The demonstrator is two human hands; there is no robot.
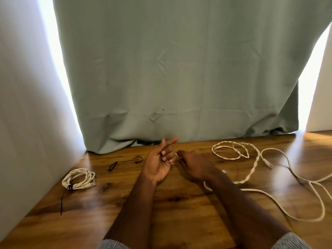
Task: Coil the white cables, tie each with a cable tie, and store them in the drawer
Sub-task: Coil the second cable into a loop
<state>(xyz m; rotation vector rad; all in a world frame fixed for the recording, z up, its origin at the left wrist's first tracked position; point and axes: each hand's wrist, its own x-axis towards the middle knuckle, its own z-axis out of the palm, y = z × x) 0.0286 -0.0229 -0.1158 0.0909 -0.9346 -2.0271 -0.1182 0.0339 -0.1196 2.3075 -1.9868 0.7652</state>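
Looking down from the head view: left hand (158,162) raised palm-up above the wooden surface (179,203), index and middle fingers (170,141) stretched out toward the curtain, ring and little fingers curled inward with a small loop of white cable (251,190) wound round them. Right hand (193,163) just beside it, knuckles up, fingers bunched and touching that same cable at the left fingertips; whether pinching or merely pressing, cannot tell, thumb hidden. Trailing from under the right forearm, the rest of this cable running in loose, blurred curves across the right part of the surface toward the near right edge. Farther back on the right, a twisted white cable (231,151) lying in loose loops near the curtain hem, one strand winding down toward the right forearm. Far left, near the wall, a coiled white cable (79,178) lying flat, bound by a black cable tie (69,187) with its long tail pointing toward the near edge. Between that coil and the left hand, two loose black cable ties (125,162) resting on the surface. Behind everything, a pale green curtain (179,69) bunched on the back edge. Grey sleeve cuffs (291,241) at the bottom corners.
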